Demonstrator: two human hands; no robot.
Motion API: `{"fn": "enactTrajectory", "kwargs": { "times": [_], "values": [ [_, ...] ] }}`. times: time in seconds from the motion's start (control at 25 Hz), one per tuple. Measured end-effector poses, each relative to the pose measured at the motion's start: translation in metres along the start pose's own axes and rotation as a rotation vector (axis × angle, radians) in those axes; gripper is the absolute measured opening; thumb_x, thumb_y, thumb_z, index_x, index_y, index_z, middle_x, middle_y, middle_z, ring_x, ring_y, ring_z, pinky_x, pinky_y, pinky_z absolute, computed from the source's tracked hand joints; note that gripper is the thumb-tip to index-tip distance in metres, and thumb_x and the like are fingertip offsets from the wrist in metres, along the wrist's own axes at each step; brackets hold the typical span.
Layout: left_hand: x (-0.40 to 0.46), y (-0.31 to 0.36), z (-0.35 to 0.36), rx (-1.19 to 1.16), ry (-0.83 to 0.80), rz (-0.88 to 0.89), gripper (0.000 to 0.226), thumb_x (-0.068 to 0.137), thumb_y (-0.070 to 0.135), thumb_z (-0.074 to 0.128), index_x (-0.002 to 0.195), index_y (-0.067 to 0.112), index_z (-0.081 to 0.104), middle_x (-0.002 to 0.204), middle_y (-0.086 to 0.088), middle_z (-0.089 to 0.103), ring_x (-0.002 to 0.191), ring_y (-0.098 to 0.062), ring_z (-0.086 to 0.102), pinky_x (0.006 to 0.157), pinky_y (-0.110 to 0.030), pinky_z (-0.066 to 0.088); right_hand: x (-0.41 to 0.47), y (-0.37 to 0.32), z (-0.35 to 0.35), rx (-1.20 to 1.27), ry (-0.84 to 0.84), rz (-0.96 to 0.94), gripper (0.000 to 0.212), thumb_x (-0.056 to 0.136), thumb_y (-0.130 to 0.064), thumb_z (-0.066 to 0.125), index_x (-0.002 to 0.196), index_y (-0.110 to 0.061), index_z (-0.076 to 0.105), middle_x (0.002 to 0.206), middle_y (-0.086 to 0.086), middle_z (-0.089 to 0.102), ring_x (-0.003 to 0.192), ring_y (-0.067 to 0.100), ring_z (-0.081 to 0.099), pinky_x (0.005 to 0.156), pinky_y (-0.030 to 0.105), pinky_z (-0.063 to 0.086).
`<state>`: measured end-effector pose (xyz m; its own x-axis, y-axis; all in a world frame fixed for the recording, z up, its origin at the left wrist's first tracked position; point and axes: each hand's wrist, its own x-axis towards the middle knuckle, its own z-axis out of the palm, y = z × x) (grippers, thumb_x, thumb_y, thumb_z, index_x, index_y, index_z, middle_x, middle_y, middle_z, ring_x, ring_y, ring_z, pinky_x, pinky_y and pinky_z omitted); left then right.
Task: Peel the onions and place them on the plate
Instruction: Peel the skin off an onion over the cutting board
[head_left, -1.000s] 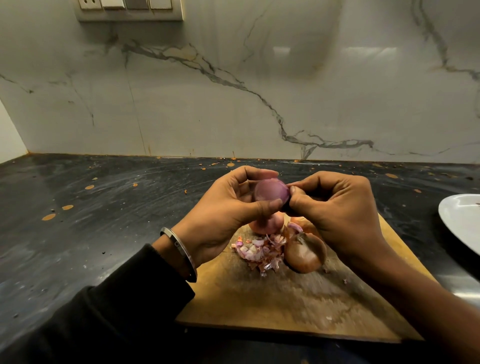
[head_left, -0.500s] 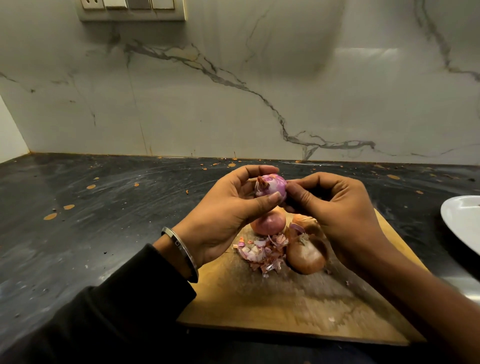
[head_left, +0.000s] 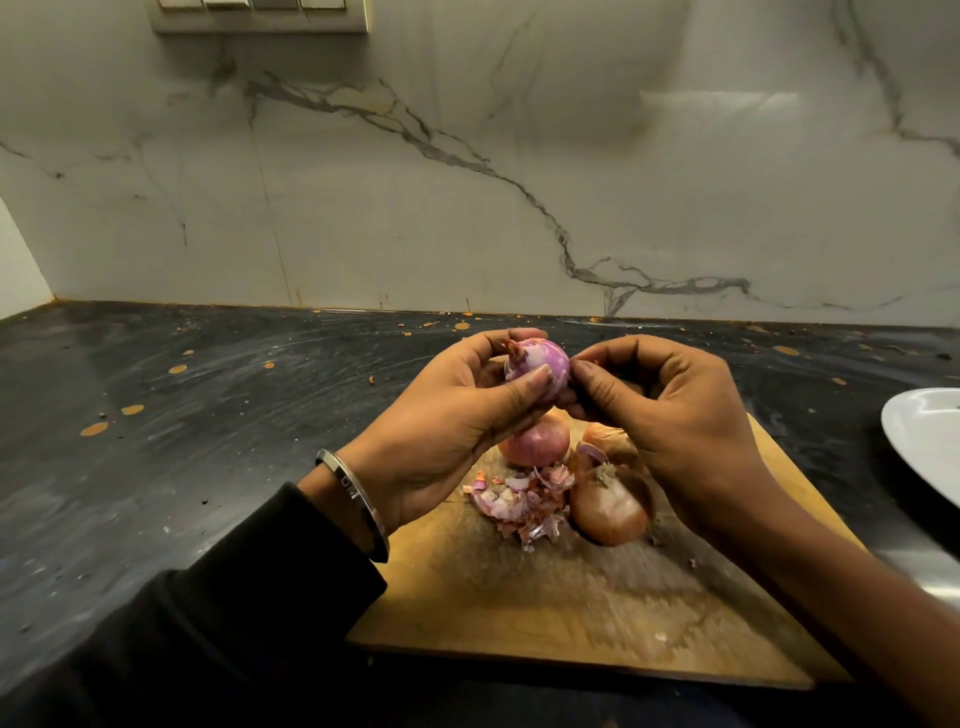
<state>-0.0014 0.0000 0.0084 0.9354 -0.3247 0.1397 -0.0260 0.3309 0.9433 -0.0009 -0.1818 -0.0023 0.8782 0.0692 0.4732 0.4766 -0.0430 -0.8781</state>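
Gripping a purple onion above the board, left hand curled round it, thumb across its front. Right hand pinching its right end, fingers bent. Below: two unpeeled onions, peels. Plate far right.

3 onions lie on the board, plate right.
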Motion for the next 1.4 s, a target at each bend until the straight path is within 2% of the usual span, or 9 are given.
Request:
{"fn": "enactTrajectory", "kwargs": {
  "times": [0.32,0.52,0.68,0.76,0.92,1.08,1.2,1.32,1.4],
  "values": [
    [-0.0009,0.0021,-0.0004,-0.009,-0.023,-0.031,0.042,0.086,0.007,0.057,0.128,0.005,0.055,0.122,-0.02,0.067,0.114,-0.031,0.065,0.093,-0.031,0.054,-0.0004,0.0002,-0.0036,-0.021,0.014,0.008,0.013,0.085,0.002,0.07,0.097,-0.003,0.072,0.082,0.009,0.076,0.075,0.018,0.075,0.067,0.021,0.058],
    [0.0004,0.0027,0.0008,-0.042,0.016,0.001,0.043,0.088,0.011,0.054,0.131,0.006,0.052,0.124,-0.021,0.065,0.112,-0.029,0.066,0.092,-0.035,0.056,-0.0006,0.0024,-0.0034,-0.105,0.043,-0.014,0.015,0.087,0.002,0.067,0.096,-0.01,0.073,0.081,0.007,0.075,0.073,0.016,0.073,0.068,0.023,0.059],
    [0.0011,0.0037,0.0007,0.037,0.059,0.039,0.054,0.081,0.022,0.058,0.133,0.011,0.05,0.123,-0.017,0.067,0.108,-0.022,0.065,0.078,-0.029,0.052,-0.0002,0.0025,-0.0039,-0.32,0.043,-0.068,0.021,0.09,-0.004,0.062,0.089,-0.02,0.076,0.079,0.0,0.073,0.069,0.014,0.065,0.059,0.028,0.055],
    [0.0011,0.0033,0.0006,0.068,0.062,0.049,0.048,0.087,0.02,0.056,0.133,0.008,0.051,0.126,-0.018,0.065,0.11,-0.023,0.061,0.073,-0.027,0.046,-0.0016,0.0009,-0.0013,-0.364,-0.033,-0.102,0.018,0.087,-0.003,0.067,0.087,-0.017,0.077,0.082,-0.002,0.073,0.073,0.01,0.067,0.064,0.028,0.055],
    [0.0018,0.0018,-0.0011,0.07,0.055,0.062,0.034,0.096,0.005,0.05,0.129,0.006,0.056,0.124,-0.019,0.065,0.104,-0.022,0.059,0.08,-0.027,0.05,-0.0015,-0.0008,-0.0052,-0.305,-0.001,-0.142,0.006,0.083,-0.016,0.078,0.086,-0.016,0.074,0.08,-0.003,0.073,0.078,0.01,0.07,0.07,0.024,0.055],
    [0.0015,0.0016,-0.0025,0.079,-0.012,0.066,0.037,0.09,0.003,0.056,0.126,0.009,0.06,0.115,-0.015,0.068,0.097,-0.017,0.065,0.089,-0.028,0.051,-0.0011,-0.0015,-0.003,-0.225,0.0,-0.105,0.031,0.081,-0.032,0.074,0.109,-0.019,0.071,0.093,-0.001,0.075,0.09,0.016,0.073,0.078,0.038,0.061],
    [0.0016,0.001,-0.0032,0.066,-0.04,0.053,0.044,0.082,0.007,0.06,0.126,0.011,0.06,0.114,-0.011,0.071,0.097,-0.015,0.069,0.094,-0.03,0.052,-0.0016,-0.0014,-0.0025,-0.199,-0.028,-0.116,0.031,0.081,-0.029,0.073,0.108,-0.015,0.074,0.094,0.001,0.077,0.089,0.017,0.074,0.075,0.038,0.062],
    [0.0029,-0.0009,-0.0052,0.074,-0.029,0.053,0.047,0.083,0.007,0.06,0.13,0.009,0.057,0.121,-0.014,0.068,0.106,-0.02,0.067,0.101,-0.036,0.048,-0.0021,-0.0011,-0.0039,-0.158,-0.019,-0.124,0.025,0.082,-0.023,0.072,0.104,-0.011,0.076,0.091,0.002,0.078,0.085,0.017,0.075,0.072,0.034,0.063],
    [0.0036,-0.001,-0.0053,0.092,-0.023,0.053,0.044,0.086,0.005,0.059,0.13,0.009,0.058,0.123,-0.015,0.068,0.107,-0.022,0.065,0.099,-0.037,0.048,-0.0019,0.0002,-0.004,-0.18,-0.023,-0.135,0.021,0.085,-0.019,0.072,0.103,-0.01,0.076,0.089,0.002,0.078,0.083,0.017,0.075,0.07,0.034,0.063]
  ]
}}
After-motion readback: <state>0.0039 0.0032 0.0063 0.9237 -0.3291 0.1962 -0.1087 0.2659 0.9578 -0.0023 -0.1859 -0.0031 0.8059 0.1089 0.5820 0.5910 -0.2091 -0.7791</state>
